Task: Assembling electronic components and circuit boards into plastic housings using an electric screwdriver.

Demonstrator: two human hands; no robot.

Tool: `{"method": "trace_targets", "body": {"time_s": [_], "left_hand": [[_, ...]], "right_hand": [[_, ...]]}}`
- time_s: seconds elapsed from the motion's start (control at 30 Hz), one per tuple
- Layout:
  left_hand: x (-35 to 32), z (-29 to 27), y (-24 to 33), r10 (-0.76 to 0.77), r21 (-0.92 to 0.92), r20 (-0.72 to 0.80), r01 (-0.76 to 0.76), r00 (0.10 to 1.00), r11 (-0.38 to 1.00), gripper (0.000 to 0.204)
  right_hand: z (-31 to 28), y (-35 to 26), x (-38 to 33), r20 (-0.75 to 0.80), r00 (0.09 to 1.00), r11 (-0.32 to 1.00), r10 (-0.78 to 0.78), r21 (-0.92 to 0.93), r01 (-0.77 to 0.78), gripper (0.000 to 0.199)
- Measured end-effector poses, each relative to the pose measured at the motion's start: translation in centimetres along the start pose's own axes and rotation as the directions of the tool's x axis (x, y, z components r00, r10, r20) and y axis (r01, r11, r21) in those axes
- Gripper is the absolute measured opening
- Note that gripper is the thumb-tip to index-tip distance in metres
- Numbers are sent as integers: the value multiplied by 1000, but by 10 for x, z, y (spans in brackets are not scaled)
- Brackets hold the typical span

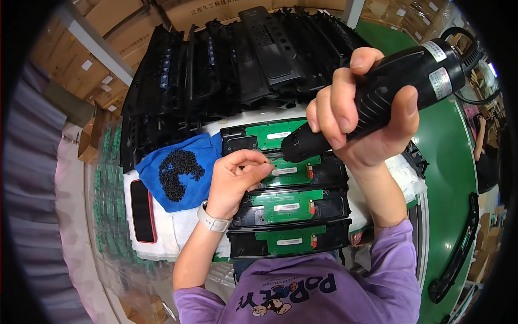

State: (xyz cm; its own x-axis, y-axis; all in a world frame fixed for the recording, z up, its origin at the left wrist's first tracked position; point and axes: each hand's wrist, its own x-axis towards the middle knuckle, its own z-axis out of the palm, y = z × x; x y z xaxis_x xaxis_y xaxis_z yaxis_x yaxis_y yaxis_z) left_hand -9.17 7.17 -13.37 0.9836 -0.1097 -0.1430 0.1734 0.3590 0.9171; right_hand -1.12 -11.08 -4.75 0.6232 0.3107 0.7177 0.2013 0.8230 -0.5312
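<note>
My right hand (372, 129) is wrapped round a black electric screwdriver (391, 81), tilted with its nose (305, 144) down to the left. The thumb and forefinger of my left hand (236, 175) are pinched together close to the screwdriver's tip; what they hold is too small to make out. Under both hands, black plastic panels with green circuit boards (283, 201) lie in a row, each board bearing a white label and a red part. To the left, a blue cloth (148, 168) carries a heap of tiny black pieces (175, 181) that look like screws.
A red-edged phone (142, 210) lies on white padding left of the cloth. Many black plastic housings (264, 54) stand packed along the far side. A cable (477, 51) runs from the screwdriver's rear. Stacked green boards (108, 200) are at the left; a long black part (456, 254) rests at the right.
</note>
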Motion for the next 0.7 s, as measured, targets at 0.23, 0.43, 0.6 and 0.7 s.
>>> {"method": "trace_targets", "body": {"time_s": [0.23, 0.43, 0.6, 0.7], "left_hand": [[-4, 5, 3, 66, 188, 0, -64, 998, 980, 10], [-6, 5, 3, 78, 208, 4, -77, 997, 975, 10], [-5, 6, 1, 82, 215, 1, -81, 997, 973, 9], [-6, 6, -1, 98, 274, -14, -90, 995, 957, 9]], "right_hand": [[5, 4, -6, 15, 998, 996, 58, -70, -57, 57], [6, 6, -7, 22, 993, 985, 116, -135, -112, 56], [9, 6, -9, 35, 986, 969, 164, -192, -154, 53], [13, 8, -11, -59, 978, 945, 197, -255, -206, 49]]}}
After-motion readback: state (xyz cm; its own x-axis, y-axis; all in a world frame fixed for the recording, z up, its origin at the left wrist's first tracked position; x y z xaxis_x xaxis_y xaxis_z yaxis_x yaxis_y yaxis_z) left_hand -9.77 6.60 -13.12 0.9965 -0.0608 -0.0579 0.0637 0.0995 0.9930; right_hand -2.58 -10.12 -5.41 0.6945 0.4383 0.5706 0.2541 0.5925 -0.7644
